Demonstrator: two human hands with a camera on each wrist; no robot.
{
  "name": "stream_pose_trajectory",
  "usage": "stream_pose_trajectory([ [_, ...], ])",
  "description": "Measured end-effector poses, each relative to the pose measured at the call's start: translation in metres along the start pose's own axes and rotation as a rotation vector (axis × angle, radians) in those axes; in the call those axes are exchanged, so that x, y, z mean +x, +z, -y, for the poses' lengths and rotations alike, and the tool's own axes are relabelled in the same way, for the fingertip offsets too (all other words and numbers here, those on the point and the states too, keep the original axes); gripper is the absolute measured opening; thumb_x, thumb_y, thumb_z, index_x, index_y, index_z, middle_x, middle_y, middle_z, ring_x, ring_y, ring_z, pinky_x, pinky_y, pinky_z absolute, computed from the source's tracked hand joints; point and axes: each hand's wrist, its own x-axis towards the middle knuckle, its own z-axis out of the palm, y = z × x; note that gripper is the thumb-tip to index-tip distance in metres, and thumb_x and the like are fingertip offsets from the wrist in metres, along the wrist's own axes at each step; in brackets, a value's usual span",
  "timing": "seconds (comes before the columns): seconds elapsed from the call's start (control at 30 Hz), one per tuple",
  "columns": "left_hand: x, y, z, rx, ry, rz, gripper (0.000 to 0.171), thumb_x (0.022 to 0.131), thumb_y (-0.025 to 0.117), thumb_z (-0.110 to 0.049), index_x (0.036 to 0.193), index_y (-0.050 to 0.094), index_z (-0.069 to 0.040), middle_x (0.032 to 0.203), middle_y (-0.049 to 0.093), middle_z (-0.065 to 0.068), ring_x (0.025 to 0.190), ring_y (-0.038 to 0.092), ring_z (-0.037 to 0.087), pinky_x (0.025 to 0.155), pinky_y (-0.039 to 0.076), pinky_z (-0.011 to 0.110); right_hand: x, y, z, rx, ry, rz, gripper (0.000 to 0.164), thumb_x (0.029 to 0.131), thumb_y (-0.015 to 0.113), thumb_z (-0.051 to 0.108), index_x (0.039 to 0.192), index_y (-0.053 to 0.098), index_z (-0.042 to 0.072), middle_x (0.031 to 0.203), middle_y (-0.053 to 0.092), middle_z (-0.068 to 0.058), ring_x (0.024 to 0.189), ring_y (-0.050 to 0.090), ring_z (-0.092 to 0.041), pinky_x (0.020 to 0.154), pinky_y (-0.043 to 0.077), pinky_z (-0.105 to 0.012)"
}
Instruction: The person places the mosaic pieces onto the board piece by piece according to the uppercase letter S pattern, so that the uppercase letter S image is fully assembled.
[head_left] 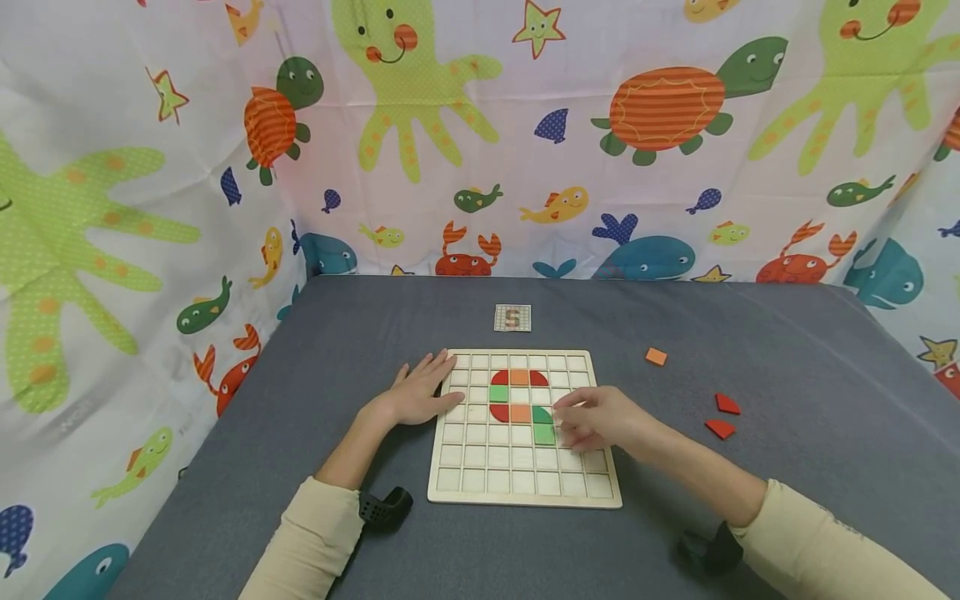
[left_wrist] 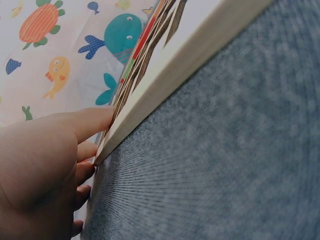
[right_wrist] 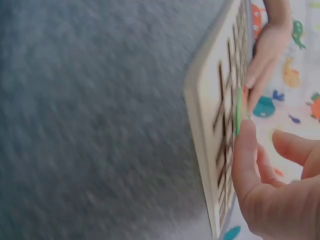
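Note:
A pale wooden grid board [head_left: 525, 483] lies on the table. Red, orange and green tiles sit in its upper and middle cells, among them a green square [head_left: 543, 434] and a green quarter-round [head_left: 541, 414]. My left hand [head_left: 420, 392] rests at the board's left edge, fingers extended, its thumb over the border cells; the left wrist view shows the thumb [left_wrist: 95, 120] on the rim. Over the right half of the board is my right hand [head_left: 600, 417], slightly blurred, fingers bent beside the green tiles. The right wrist view shows its fingers [right_wrist: 245, 155] apart, with no held piece visible.
Behind the board lies a small pattern card [head_left: 512, 317] with an S-like figure. To the right are an orange square tile [head_left: 656, 357] and two red quarter-round tiles [head_left: 727, 403]. A cloth with sea animals [head_left: 555, 167] hangs beyond the grey table [head_left: 375, 325].

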Motion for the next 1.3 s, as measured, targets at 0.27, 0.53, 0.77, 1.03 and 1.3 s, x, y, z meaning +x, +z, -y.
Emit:
stream_pose_trajectory([
  [0.27,0.0,0.0,-0.001,-0.001,0.004,0.01,0.073,0.099,0.046,-0.043,0.153,0.016,-0.006,0.158,0.009,0.013,0.143,0.004,0.033,0.109,0.0,0.059,-0.005,-0.023,0.005,0.039,-0.008,-0.018,0.038,0.099,0.054,0.018,0.124,0.053,-0.01,0.098,0.061,-0.017,0.078,0.062,-0.02,0.074,0.055,-0.034],
  [0.53,-0.001,0.0,0.0,-0.004,-0.004,0.02,0.073,0.098,0.047,-0.043,0.153,0.016,-0.007,0.158,0.008,0.012,0.144,0.003,0.032,0.109,-0.001,0.058,-0.011,-0.043,0.006,0.084,0.011,-0.076,0.052,0.095,0.061,0.03,0.127,0.051,-0.01,0.094,0.062,-0.015,0.077,0.061,-0.017,0.074,0.055,-0.032],
  [0.77,0.0,0.0,0.0,-0.001,-0.005,0.015,0.073,0.098,0.047,-0.043,0.153,0.016,-0.007,0.158,0.009,0.012,0.144,0.003,0.032,0.109,-0.001,0.058,-0.016,-0.064,0.003,0.064,0.025,-0.124,0.069,0.092,0.06,0.046,0.13,0.048,-0.01,0.102,0.062,-0.017,0.081,0.063,-0.017,0.076,0.054,-0.031],
  [1.03,-0.001,0.001,0.0,0.001,-0.002,0.01,0.073,0.098,0.047,-0.044,0.153,0.016,-0.006,0.158,0.009,0.013,0.144,0.003,0.033,0.109,-0.001,0.058,-0.023,-0.086,-0.004,0.041,0.017,-0.143,0.071,0.094,0.055,0.048,0.134,0.044,-0.01,0.104,0.062,-0.016,0.086,0.064,-0.019,0.076,0.053,-0.032],
  [1.3,-0.002,-0.001,-0.003,-0.008,0.004,0.004,0.072,0.098,0.048,-0.042,0.153,0.018,-0.006,0.158,0.009,0.013,0.143,0.004,0.034,0.109,-0.001,0.059,-0.027,-0.107,-0.009,0.066,0.047,-0.158,0.066,0.098,0.051,0.041,0.139,0.039,-0.009,0.103,0.064,-0.013,0.09,0.066,-0.021,0.079,0.053,-0.032],
])
